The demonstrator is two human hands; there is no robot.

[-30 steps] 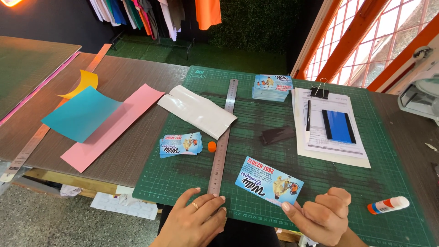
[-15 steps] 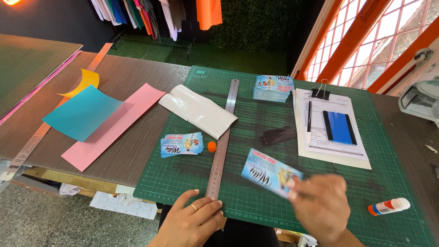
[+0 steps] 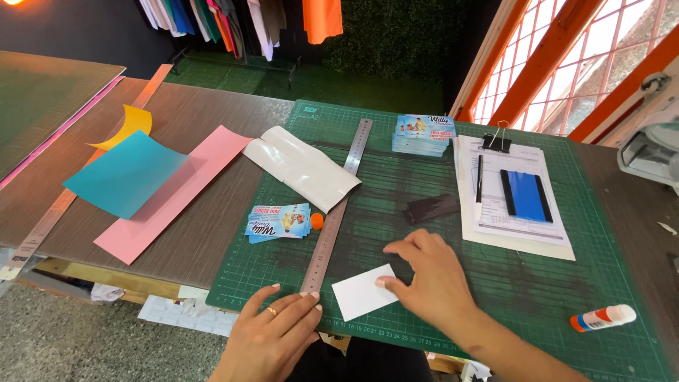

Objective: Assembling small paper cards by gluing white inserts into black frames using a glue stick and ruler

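Note:
My right hand (image 3: pixel 428 283) rests flat on the green cutting mat (image 3: pixel 537 297), its fingertips pressing the right edge of a small card (image 3: pixel 363 292) that lies blank white side up. My left hand (image 3: pixel 272 332) lies palm down at the mat's near edge, fingers touching the lower end of a long steel ruler (image 3: pixel 338 205). Just left of the ruler sit a small stack of printed blue cards (image 3: pixel 278 221) and a little orange ball (image 3: pixel 317 221).
A taller stack of printed cards (image 3: pixel 423 134) stands at the mat's far side. To the right lie papers with a pen, a blue squeegee (image 3: pixel 527 195) and a binder clip. A dark scrap (image 3: pixel 431 208), glue stick (image 3: pixel 602 317), white film (image 3: pixel 303 167), and teal, pink, yellow sheets lie around.
My right hand lifted the printed card, turned it over and laid it blank side up beside the ruler. My left hand stayed at the ruler's lower end.

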